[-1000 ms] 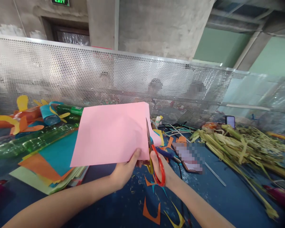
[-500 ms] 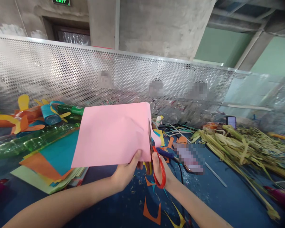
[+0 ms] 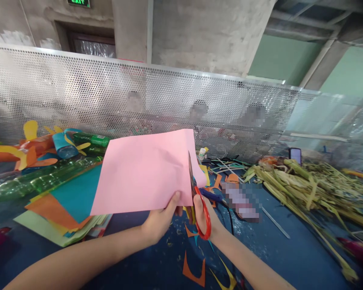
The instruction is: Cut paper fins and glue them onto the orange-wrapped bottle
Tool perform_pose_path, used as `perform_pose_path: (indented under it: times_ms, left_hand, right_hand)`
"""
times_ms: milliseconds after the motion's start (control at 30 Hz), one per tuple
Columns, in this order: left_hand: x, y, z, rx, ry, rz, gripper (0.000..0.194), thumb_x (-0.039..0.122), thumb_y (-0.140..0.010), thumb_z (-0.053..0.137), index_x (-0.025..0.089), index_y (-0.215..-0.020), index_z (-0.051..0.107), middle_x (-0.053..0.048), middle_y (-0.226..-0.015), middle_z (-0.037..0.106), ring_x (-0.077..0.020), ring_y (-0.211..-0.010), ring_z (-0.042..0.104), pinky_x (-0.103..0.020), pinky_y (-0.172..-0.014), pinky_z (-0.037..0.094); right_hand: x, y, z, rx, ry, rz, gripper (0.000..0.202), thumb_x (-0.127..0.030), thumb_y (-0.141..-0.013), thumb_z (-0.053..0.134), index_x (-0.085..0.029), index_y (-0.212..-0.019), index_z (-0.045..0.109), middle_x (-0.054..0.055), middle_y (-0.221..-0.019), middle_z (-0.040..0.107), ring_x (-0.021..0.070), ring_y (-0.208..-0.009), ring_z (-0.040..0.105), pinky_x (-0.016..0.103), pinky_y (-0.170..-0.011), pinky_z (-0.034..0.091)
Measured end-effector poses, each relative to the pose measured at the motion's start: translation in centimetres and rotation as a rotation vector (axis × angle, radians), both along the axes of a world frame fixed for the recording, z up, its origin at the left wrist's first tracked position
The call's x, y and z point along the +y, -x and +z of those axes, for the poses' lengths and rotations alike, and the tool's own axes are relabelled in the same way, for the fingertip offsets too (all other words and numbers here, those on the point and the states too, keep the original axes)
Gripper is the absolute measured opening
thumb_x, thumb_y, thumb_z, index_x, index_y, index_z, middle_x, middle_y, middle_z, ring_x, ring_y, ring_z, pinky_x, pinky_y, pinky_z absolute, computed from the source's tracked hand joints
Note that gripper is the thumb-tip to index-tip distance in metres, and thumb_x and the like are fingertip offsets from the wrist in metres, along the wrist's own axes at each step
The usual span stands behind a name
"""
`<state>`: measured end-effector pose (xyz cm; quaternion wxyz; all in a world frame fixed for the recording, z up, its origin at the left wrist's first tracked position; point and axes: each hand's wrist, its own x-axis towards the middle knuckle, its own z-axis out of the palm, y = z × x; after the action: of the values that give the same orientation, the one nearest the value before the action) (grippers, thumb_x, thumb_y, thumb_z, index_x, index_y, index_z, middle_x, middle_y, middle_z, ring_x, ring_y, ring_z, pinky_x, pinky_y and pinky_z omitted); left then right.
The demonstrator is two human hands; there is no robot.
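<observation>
A sheet of pink paper [image 3: 142, 173] is held up in front of me, its lower edge pinched by my left hand [image 3: 161, 219]; the thumb lies on the near face and the fingers are mostly behind. My right hand [image 3: 207, 221] grips red-handled scissors [image 3: 205, 225], with the thumb through the red loop. The blades point up and lie along a cut near the sheet's right side. To the right of the blades, a partly cut strip [image 3: 200, 169] of the same paper curls away.
Coloured paper sheets [image 3: 75, 197] and green plastic bottles [image 3: 42, 179] lie left. Orange paper scraps [image 3: 194, 272] are scattered below my hands. Dried husks [image 3: 290, 181], a phone [image 3: 295, 155] and a blue-handled tool [image 3: 211, 195] are right. A perforated metal panel [image 3: 109, 92] stands behind.
The cut strip has swung out slightly to the right, and the scissor blades show more along the cut. Both hands stay almost in place.
</observation>
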<state>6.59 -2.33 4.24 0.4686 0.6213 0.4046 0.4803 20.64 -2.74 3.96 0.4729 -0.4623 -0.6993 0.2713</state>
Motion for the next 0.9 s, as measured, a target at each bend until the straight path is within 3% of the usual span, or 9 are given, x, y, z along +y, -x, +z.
perform_pose_path:
  times_ms: [200,367,533,733,900]
  left_hand:
    - [0.0,0.1,0.2,0.008,-0.013,-0.001,0.046,0.047,-0.086,0.035,0.020,-0.050,0.043,0.001,-0.054,0.047,-0.0145,-0.060,0.049,-0.026,-0.069,0.040]
    - [0.3,0.0,0.2,-0.032,-0.042,-0.014,0.045,0.046,-0.086,0.036,0.021,-0.051,0.044,0.001,-0.054,0.048,-0.0151,-0.060,0.050,-0.027,-0.069,0.041]
    - [0.5,0.1,0.0,-0.057,-0.034,-0.001,0.044,0.048,-0.085,0.038,0.021,-0.052,0.045,0.001,-0.053,0.048,-0.0154,-0.058,0.050,-0.028,-0.068,0.042]
    - [1.6,0.3,-0.3,-0.034,-0.035,0.055,0.042,0.048,-0.084,0.040,0.020,-0.053,0.047,0.000,-0.055,0.051,-0.0155,-0.059,0.052,-0.028,-0.068,0.042]
    - [2.9,0.6,-0.2,-0.053,-0.033,0.102,0.043,0.049,-0.083,0.041,0.019,-0.055,0.051,-0.001,-0.054,0.052,-0.0159,-0.057,0.051,-0.028,-0.065,0.043]
  right_hand:
    - [0.1,-0.3,0.3,-0.112,-0.001,-0.054,0.048,-0.051,-0.089,0.024,-0.019,-0.062,0.048,0.003,-0.053,0.052,0.0172,-0.053,0.052,0.029,-0.053,0.043]
    - [0.4,-0.6,0.1,-0.089,0.043,0.021,0.045,-0.051,-0.090,0.027,-0.016,-0.080,0.054,0.007,-0.071,0.060,0.0182,-0.061,0.057,0.030,-0.060,0.048]
    - [-0.1,0.0,0.8,0.062,0.214,0.067,0.051,-0.058,-0.085,0.029,-0.016,-0.095,0.056,0.010,-0.091,0.062,0.0221,-0.084,0.060,0.034,-0.076,0.050]
    - [-0.7,0.3,2.1,0.223,0.508,0.075,0.056,-0.066,-0.080,0.030,-0.017,-0.079,0.059,0.009,-0.076,0.065,0.0210,-0.072,0.063,0.035,-0.067,0.054]
    - [-1.2,0.2,3.1,0.230,0.558,0.098,0.050,-0.062,-0.081,0.033,-0.018,-0.073,0.057,0.005,-0.065,0.064,0.0170,-0.061,0.063,0.031,-0.062,0.055]
